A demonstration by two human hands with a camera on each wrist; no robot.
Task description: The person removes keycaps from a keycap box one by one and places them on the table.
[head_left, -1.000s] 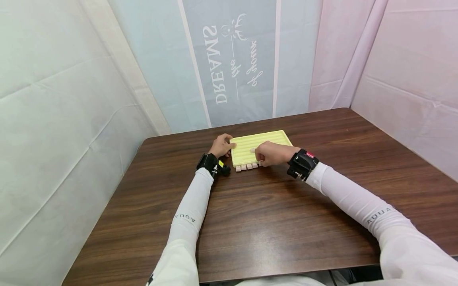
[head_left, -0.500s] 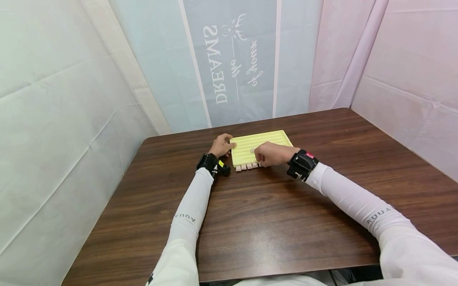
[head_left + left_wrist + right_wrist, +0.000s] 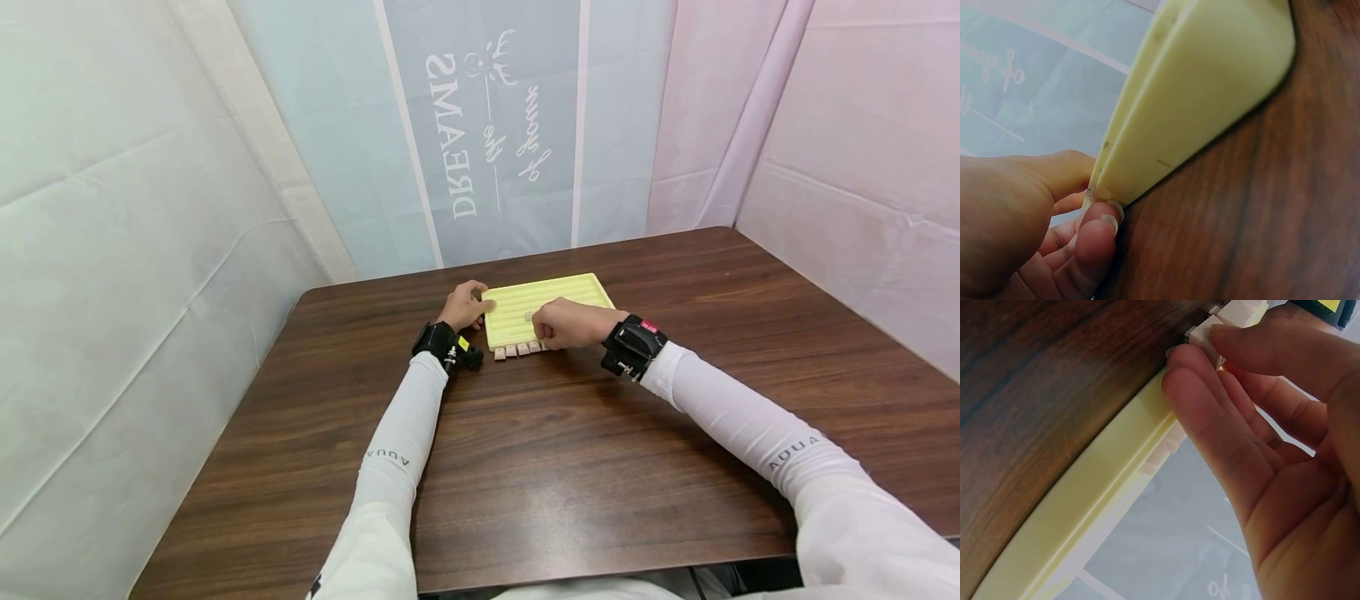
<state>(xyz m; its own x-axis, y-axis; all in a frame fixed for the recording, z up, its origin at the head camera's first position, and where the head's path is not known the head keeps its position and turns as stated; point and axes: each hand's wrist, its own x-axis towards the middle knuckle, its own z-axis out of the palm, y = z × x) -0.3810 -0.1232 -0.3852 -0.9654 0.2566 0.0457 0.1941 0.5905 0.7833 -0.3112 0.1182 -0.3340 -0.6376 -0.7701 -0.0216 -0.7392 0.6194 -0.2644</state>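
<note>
A pale yellow ridged tray (image 3: 517, 298) lies on the far part of the table. My left hand (image 3: 463, 307) grips its left edge; in the left wrist view, the fingers and thumb pinch the tray's corner (image 3: 1166, 125). At the tray's near edge, my right hand (image 3: 572, 323) pinches a small beige keycap (image 3: 1205, 339) between thumb and fingertips. Several similar keycaps (image 3: 512, 351) stand in a row along that edge, left of the right hand. One more keycap (image 3: 529, 316) sits inside the tray, partly covered by the right hand.
The brown wooden table (image 3: 495, 483) extends around the tray. Behind it hangs a pale blue printed curtain (image 3: 510, 133), with white fabric walls (image 3: 135, 250) on both sides. A black wrist camera (image 3: 471, 358) on the left arm sits close to the row's left end.
My right hand has shifted slightly left with the pinched keycap, narrowing the gap to the row. The left hand and tray have stayed still.
</note>
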